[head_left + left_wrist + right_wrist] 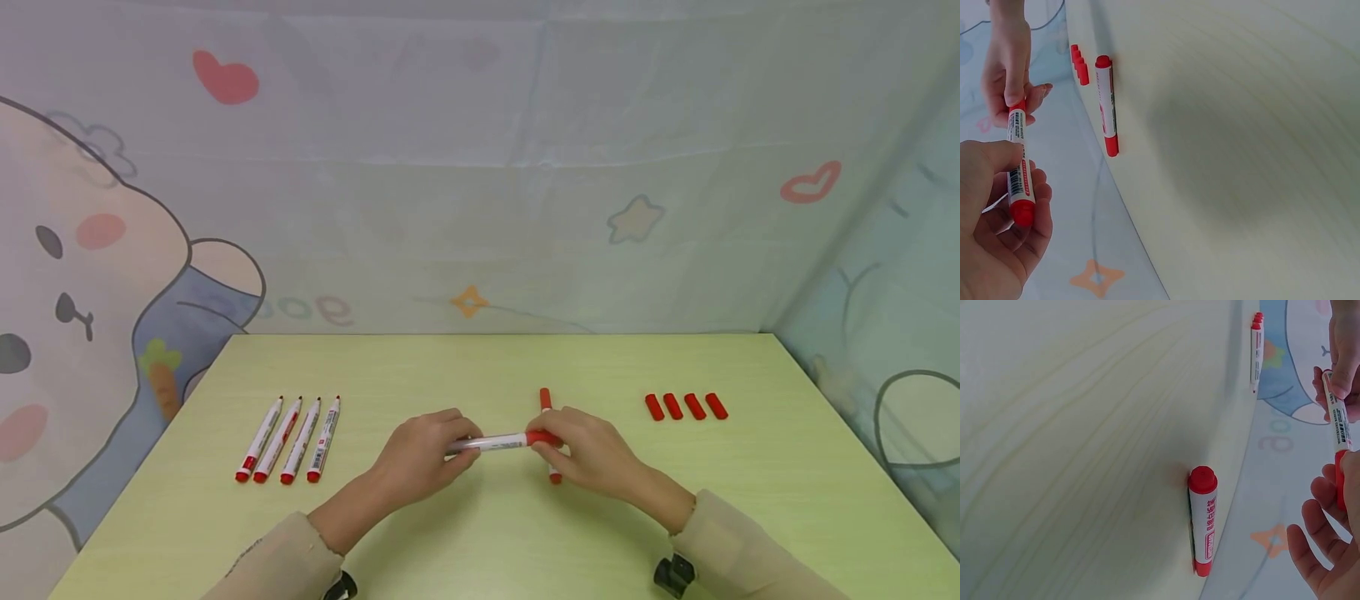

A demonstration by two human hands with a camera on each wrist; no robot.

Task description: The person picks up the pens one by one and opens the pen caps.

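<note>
Both hands hold one white marker (501,442) with a red cap above the table. The left hand (427,454) grips its barrel near the red end plug, which shows in the left wrist view. On the cap end, the right hand (592,450) pinches the red cap (1340,481) between thumb and fingers. The cap sits against the barrel. Below the right hand, another capped marker (1105,103) lies on the table, partly hidden by that hand in the head view.
At the left, several uncapped markers (324,442) lie side by side, tips pointing away. Several loose red caps (695,407) form a row at the right. A printed cloth (450,167) hangs behind the pale green table (480,542).
</note>
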